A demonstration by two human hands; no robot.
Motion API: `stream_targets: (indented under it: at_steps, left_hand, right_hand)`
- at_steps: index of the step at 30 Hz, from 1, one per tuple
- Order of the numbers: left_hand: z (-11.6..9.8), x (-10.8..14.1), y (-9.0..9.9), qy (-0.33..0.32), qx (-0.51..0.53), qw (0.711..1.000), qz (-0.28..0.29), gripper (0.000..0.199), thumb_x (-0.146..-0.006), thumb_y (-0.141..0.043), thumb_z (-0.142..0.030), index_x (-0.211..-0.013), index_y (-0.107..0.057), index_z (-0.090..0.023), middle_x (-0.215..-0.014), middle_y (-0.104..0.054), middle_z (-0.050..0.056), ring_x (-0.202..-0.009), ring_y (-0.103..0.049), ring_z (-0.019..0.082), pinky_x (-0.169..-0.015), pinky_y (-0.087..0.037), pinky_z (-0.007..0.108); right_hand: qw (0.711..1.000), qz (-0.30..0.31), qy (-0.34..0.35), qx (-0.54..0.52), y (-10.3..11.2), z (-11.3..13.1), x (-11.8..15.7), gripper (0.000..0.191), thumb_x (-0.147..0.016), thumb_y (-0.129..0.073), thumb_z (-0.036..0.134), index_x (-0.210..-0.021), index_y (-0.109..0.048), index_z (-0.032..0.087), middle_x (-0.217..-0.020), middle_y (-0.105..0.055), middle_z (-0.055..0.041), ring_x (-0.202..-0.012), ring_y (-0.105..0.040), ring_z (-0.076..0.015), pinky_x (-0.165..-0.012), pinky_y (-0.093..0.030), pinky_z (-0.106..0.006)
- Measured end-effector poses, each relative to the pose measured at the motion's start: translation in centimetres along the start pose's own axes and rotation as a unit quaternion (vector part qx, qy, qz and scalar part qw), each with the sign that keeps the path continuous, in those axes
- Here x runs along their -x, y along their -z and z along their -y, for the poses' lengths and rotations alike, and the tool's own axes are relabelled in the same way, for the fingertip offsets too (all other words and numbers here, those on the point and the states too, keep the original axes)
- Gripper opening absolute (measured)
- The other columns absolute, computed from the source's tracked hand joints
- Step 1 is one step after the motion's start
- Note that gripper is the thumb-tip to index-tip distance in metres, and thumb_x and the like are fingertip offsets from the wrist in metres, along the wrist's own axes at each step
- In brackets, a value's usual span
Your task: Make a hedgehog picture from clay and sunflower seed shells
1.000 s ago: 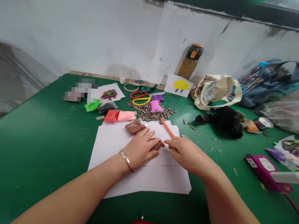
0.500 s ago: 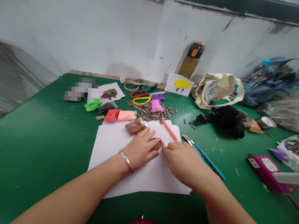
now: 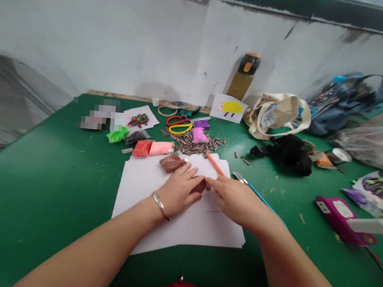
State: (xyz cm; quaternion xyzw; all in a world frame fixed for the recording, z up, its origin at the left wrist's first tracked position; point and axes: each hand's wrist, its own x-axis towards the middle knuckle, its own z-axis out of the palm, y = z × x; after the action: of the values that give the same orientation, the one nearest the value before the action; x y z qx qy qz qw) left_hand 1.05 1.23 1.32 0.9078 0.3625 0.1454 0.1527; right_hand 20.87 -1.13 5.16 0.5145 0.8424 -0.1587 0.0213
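Note:
A lump of brown modelling clay [image 3: 200,186] lies on a stack of white paper [image 3: 158,233], partly hidden by my fingers. My left hand [image 3: 182,188] rests on the paper from the left, its index finger over the clay and its thumb along the near side, holding it in place. From the right, my right hand [image 3: 233,196] is on the clay's right end, its index fingertip pressing there and the other fingers curled under. Its thumb is mostly hidden. Just beyond my left hand is a packet of brown clay [image 3: 172,162].
Beyond the paper are striped sunflower seeds [image 3: 188,145], red [image 3: 142,148] and pink [image 3: 162,148] clay packets, and yellow-handled scissors [image 3: 180,128]. An orange stick [image 3: 213,164] and a cutter knife [image 3: 242,178] lie by my right hand. A hedgehog picture [image 3: 229,108] leans against the bottle [image 3: 241,83].
My right hand has shifted slightly up and left, its index finger now further over the clay's right end. My left hand stays nearly in place.

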Motion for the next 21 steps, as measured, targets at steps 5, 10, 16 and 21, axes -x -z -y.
stream_targets:
  at_steps: [5,10,16,21]
  left_hand:
    - [0.2,-0.1,-0.1,0.014,0.008,1.000,0.023,0.037,-0.083,-0.058,-0.028,-0.117,-0.054,-0.015,-0.125,-0.051,0.013,-0.120,-0.038,0.031,-0.106,-0.030,0.049]
    - [0.2,-0.1,0.1,0.001,0.011,1.000,0.022,0.027,-0.084,-0.056,-0.029,-0.108,-0.058,-0.016,-0.116,-0.055,0.011,-0.113,-0.043,0.029,-0.104,-0.033,0.048]
    - [0.3,0.0,0.1,0.009,0.009,1.000,0.027,0.035,-0.084,-0.057,-0.031,-0.115,-0.056,-0.016,-0.126,-0.052,0.013,-0.121,-0.039,0.032,-0.104,-0.032,0.050]
    - [0.2,0.0,0.0,0.022,0.006,0.999,0.035,0.039,-0.084,-0.057,-0.032,-0.119,-0.055,-0.015,-0.131,-0.049,0.014,-0.126,-0.035,0.034,-0.105,-0.031,0.052]
  right_hand:
    - [0.999,0.025,0.002,0.042,-0.4,0.4,-0.3,0.034,-0.085,-0.039,0.014,-0.113,-0.055,0.022,-0.090,-0.060,-0.0051,-0.076,-0.057,-0.0178,-0.059,-0.029,-0.028]
    - [0.997,0.027,0.023,0.063,-0.6,0.7,-0.2,0.033,-0.087,-0.036,0.015,-0.113,-0.056,0.020,-0.089,-0.061,-0.0066,-0.077,-0.058,-0.0191,-0.061,-0.031,-0.029]
    - [0.998,0.050,0.034,0.036,-0.6,1.3,0.2,0.031,-0.089,-0.034,0.016,-0.107,-0.059,0.017,-0.092,-0.064,-0.0082,-0.082,-0.058,-0.0188,-0.067,-0.035,-0.029]
    - [0.998,0.051,0.044,0.011,-0.4,1.3,0.3,0.029,-0.088,-0.035,0.017,-0.101,-0.062,0.018,-0.092,-0.065,-0.0077,-0.083,-0.059,-0.0184,-0.069,-0.036,-0.028]
